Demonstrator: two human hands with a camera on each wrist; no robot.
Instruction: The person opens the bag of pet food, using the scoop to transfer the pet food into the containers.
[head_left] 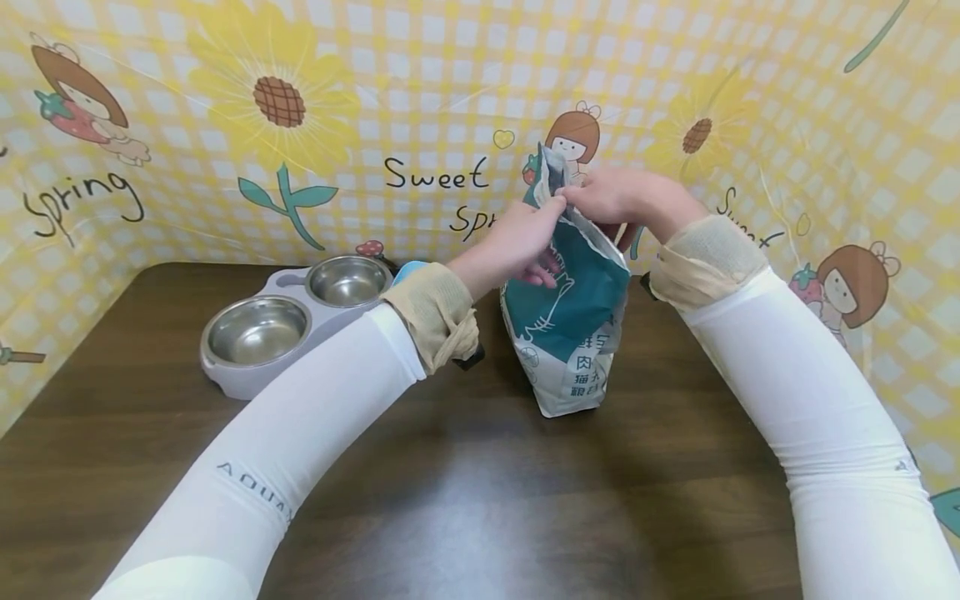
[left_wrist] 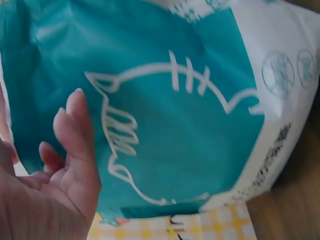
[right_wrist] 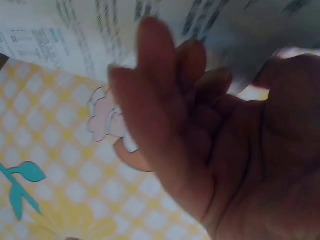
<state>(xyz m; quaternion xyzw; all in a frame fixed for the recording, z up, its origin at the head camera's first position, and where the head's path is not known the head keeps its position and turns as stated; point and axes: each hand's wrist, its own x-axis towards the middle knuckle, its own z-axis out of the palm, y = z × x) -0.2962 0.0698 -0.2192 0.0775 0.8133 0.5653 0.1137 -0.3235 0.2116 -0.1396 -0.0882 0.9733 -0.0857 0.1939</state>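
Observation:
A teal and white cat food bag [head_left: 581, 283] stands upright on the table, its top edge parted so that the silvery lining shows. My left hand [head_left: 517, 237] pinches the bag's top edge between thumb and finger, its other fingers hanging loose in front of the teal side. Close beside it, my right hand [head_left: 626, 200] grips the same edge, with its lower fingers behind the bag. In the left wrist view the bag's printed cat outline [left_wrist: 170, 67] fills most of the picture. The right wrist view has the bag's white printed side [right_wrist: 75, 40] beyond my fingers.
To the left on the brown wooden table [head_left: 465, 492] is a grey double feeder [head_left: 330, 315] with two steel bowls. A light blue object [head_left: 410, 269] shows partly behind my left wrist. A yellow checked cloth [head_left: 427, 92] hangs behind the table.

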